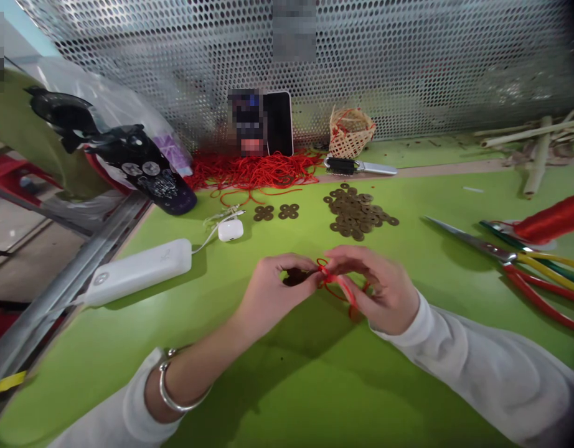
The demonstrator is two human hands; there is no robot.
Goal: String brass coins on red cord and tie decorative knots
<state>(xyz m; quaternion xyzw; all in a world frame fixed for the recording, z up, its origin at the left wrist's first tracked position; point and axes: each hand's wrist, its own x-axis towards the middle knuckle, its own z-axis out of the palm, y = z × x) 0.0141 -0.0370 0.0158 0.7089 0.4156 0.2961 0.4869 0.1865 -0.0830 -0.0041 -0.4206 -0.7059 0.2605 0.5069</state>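
Above the middle of the green table, my left hand [277, 292] and my right hand [380, 289] meet at a knotted red cord [336, 283]. Thumb and fingers of the left one pinch the knot's left side. Between them shows a dark brown piece [296, 275] that looks like coins, partly hidden. My right hand is closed on the cord from the other side, with loops hanging below its fingers. Beyond the hands lies a pile of round holed coins [355, 211]. To its left are two small coin clusters [263, 213], each laid out flat.
Scissors [506, 252] and a red thread spool [553, 218] lie at the right. A white power bank [142, 270], earbud case [231, 230] and dark bottle [156, 174] are leftward. Behind are tangled red cords [259, 174], a hairbrush [357, 167], a woven basket [350, 134] and a phone [280, 124].
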